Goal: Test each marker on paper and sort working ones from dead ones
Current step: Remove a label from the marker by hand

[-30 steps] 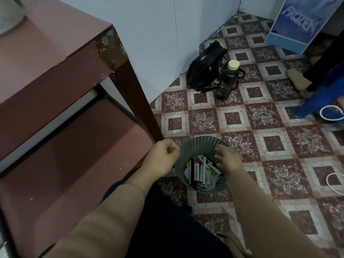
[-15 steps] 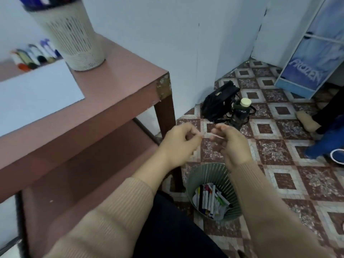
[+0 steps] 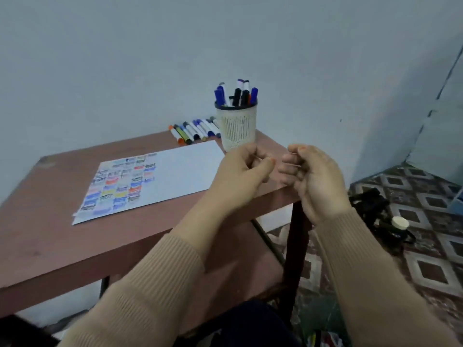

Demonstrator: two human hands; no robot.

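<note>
Head view: a sheet of paper (image 3: 185, 171) lies on the reddish table (image 3: 50, 234), its left part filled with coloured test scribbles. Behind it a row of markers (image 3: 193, 131) lies by the wall, beside a mesh cup (image 3: 238, 128) holding more markers (image 3: 236, 95) upright. A black bag (image 3: 368, 204) and a bottle (image 3: 395, 229) sit on the tiled floor (image 3: 431, 271). The left hand (image 3: 240, 174) and right hand (image 3: 315, 176) hover close together over the table's corner, fingers (image 3: 288, 169) curled tight; I cannot tell whether they pinch anything.

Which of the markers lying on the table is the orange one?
The leftmost marker in the row, farthest from the mesh cup; orange at both ends, while its neighbours are green, dark or blue.
</note>
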